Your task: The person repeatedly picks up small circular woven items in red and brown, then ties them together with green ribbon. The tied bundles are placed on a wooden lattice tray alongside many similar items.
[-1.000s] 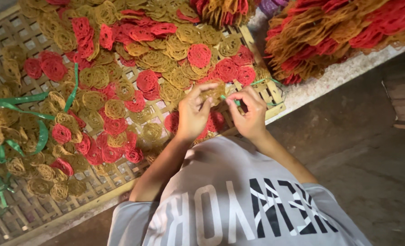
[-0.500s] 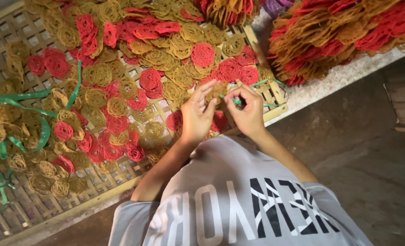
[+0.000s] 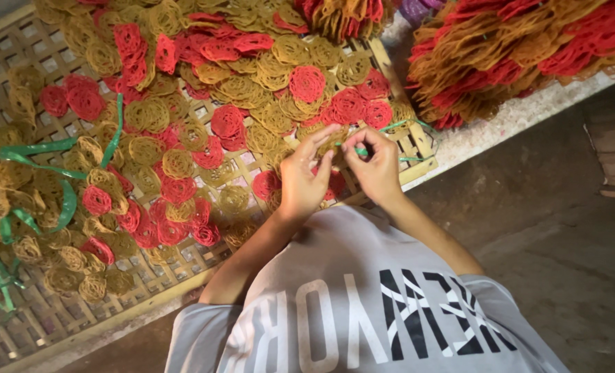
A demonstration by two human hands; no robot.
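Close together, left hand (image 3: pixel 302 181) and right hand (image 3: pixel 376 169) grip a green strip (image 3: pixel 360 150) (fingers pinched shut); red and yellow coiled discs (image 3: pixel 183 148) crowd the bamboo tray (image 3: pixel 45 318).

Light: dim, soft | shadows: faint | focus: sharp centre, edges slightly blurred

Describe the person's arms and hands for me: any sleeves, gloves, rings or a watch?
Both arms are bare from the short sleeves down. The left hand and right hand wear no gloves, and no ring, watch or wristband shows. The sleeves belong to a light grey T-shirt with large white and black block lettering across the chest. Fingernails are too small to judge.
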